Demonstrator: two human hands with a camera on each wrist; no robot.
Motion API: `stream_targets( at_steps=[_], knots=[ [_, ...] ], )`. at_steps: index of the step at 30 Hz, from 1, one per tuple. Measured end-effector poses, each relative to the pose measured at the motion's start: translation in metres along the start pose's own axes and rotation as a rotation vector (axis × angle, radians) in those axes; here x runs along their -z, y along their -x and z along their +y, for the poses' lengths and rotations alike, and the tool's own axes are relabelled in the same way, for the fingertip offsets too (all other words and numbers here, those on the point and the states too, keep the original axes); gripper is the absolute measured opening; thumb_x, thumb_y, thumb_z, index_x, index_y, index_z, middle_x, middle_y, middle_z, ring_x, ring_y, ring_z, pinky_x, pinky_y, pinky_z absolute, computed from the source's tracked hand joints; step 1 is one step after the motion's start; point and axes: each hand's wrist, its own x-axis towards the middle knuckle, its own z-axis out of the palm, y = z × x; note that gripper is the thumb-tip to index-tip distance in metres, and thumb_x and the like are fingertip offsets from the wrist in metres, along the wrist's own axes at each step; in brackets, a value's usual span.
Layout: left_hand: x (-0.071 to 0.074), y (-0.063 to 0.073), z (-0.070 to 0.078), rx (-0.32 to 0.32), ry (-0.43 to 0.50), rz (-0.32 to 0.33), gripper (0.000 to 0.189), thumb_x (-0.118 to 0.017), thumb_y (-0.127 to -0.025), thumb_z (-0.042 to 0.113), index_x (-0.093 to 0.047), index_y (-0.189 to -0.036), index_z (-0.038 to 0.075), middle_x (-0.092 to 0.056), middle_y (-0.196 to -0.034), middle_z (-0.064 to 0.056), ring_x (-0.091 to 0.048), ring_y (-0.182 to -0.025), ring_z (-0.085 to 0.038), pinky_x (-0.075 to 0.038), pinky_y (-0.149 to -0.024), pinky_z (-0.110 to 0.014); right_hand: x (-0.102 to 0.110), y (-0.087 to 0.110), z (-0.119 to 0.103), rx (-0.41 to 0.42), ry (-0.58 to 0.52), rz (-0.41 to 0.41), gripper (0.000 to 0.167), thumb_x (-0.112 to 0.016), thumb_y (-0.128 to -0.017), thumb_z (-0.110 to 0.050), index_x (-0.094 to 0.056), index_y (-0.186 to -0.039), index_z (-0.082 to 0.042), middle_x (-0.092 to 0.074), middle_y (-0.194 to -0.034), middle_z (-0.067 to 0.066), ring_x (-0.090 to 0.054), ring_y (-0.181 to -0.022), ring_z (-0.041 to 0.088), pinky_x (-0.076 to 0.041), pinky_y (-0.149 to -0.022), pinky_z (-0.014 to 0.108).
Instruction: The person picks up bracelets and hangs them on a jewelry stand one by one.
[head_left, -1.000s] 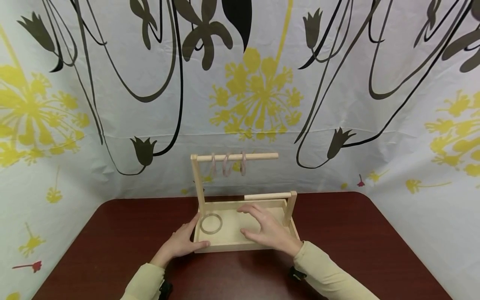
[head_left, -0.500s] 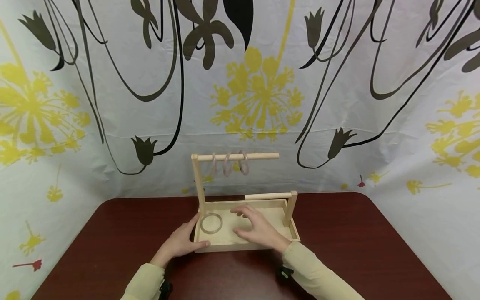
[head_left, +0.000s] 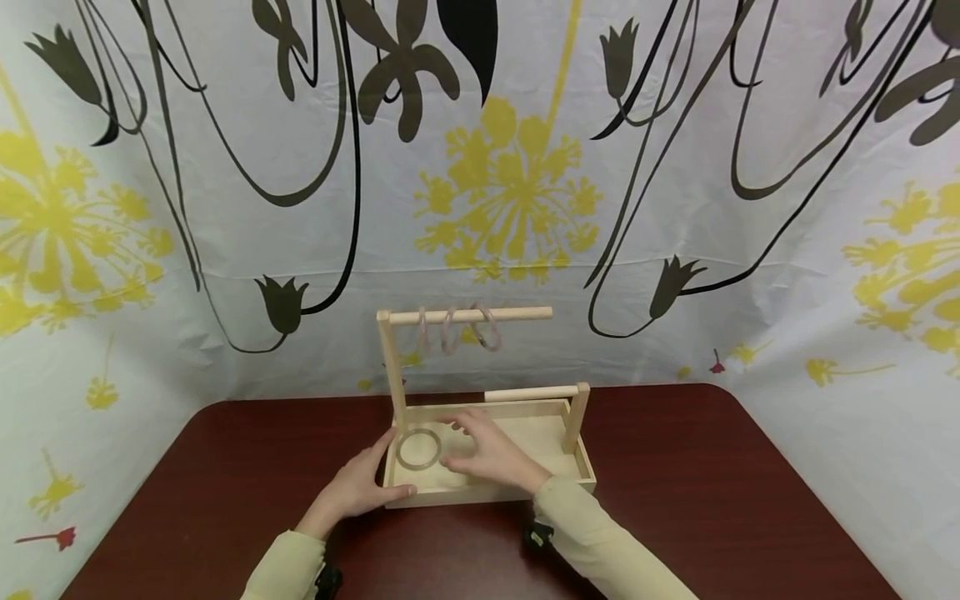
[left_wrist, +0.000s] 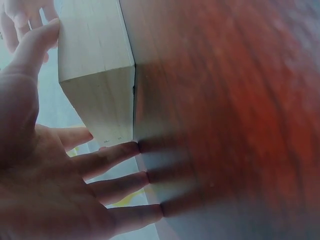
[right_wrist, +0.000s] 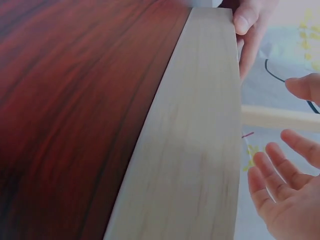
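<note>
A shallow wooden tray with posts at both ends sits on the table. At its left end my left hand rests, thumb on the front wall; in the left wrist view the fingers stretch past the tray's corner to the tabletop. A flat pale ring lies in the tray's left part. My right hand hovers over the tray just right of that ring, fingers parted and nothing between them. Three pinkish rings hang on the upper wooden rod, the rightmost one tilted.
A tall post carries the upper rod at the left. Across the tray's back runs a lower rod with no ring on it, held by a short post. Behind the dark red table hangs a patterned cloth.
My right hand has moved left across the tray, toward the lying ring. On the upper rod the rightmost ring has swung to a tilt. The left hand has kept its place.
</note>
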Motion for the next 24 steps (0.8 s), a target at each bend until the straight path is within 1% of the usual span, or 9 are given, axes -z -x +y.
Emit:
stream_targets(
  at_steps=[3,7,11,16,20,24],
  knots=[
    [0.0,0.0,-0.001,-0.003,0.006,0.001,0.101,-0.081,-0.076,0.041,-0.027,-0.151,0.0,-0.047,-0.134,-0.03,-0.048,-0.119,-0.046,-0.041,-0.09,-0.059,-0.005,-0.005,-0.001,-0.006,-0.013,-0.012,0.057,-0.075,-0.082,-0.019,-0.054,-0.133,-0.006,-0.056,-0.127,0.01,-0.054,-0.111,0.024,-0.046,-0.091,0.041],
    [0.0,0.0,-0.002,-0.003,0.014,-0.002,0.102,-0.081,-0.077,0.041,-0.026,-0.152,0.0,-0.046,-0.135,-0.029,-0.048,-0.119,-0.046,-0.041,-0.09,-0.06,-0.013,-0.011,0.0,0.022,-0.034,-0.009,0.058,-0.076,-0.082,-0.018,-0.054,-0.133,-0.003,-0.056,-0.128,0.01,-0.055,-0.11,0.027,-0.046,-0.091,0.043],
    [0.0,-0.001,-0.001,0.0,0.017,-0.006,0.102,-0.081,-0.077,0.042,-0.025,-0.152,0.0,-0.045,-0.136,-0.03,-0.047,-0.12,-0.047,-0.04,-0.09,-0.061,-0.02,-0.015,0.002,0.05,-0.047,-0.005,0.057,-0.075,-0.082,-0.019,-0.053,-0.132,-0.001,-0.056,-0.129,0.011,-0.056,-0.109,0.032,-0.046,-0.091,0.041],
    [0.0,-0.002,-0.002,0.004,0.017,-0.012,0.101,-0.08,-0.078,0.041,-0.025,-0.152,0.0,-0.044,-0.138,-0.03,-0.046,-0.121,-0.047,-0.039,-0.091,-0.062,-0.025,-0.02,0.003,0.032,-0.071,-0.014,0.058,-0.075,-0.083,-0.021,-0.053,-0.133,-0.001,-0.055,-0.13,0.009,-0.055,-0.111,0.034,-0.046,-0.092,0.043],
    [0.0,-0.002,-0.003,-0.005,0.013,-0.01,0.101,-0.08,-0.078,0.041,-0.025,-0.152,-0.001,-0.043,-0.138,-0.03,-0.045,-0.121,-0.048,-0.038,-0.091,-0.063,-0.029,-0.024,0.003,0.01,-0.058,-0.03,0.06,-0.077,-0.082,-0.02,-0.053,-0.133,0.0,-0.055,-0.13,0.01,-0.055,-0.113,0.034,-0.044,-0.094,0.04],
    [-0.001,-0.002,-0.003,-0.011,0.013,-0.01,0.102,-0.08,-0.078,0.041,-0.024,-0.152,-0.001,-0.042,-0.139,-0.03,-0.044,-0.122,-0.048,-0.036,-0.092,-0.065,-0.034,-0.029,0.006,0.022,-0.029,-0.053,0.062,-0.078,-0.08,-0.017,-0.052,-0.133,0.002,-0.055,-0.13,0.014,-0.055,-0.115,0.033,-0.043,-0.096,0.035]
  ],
)
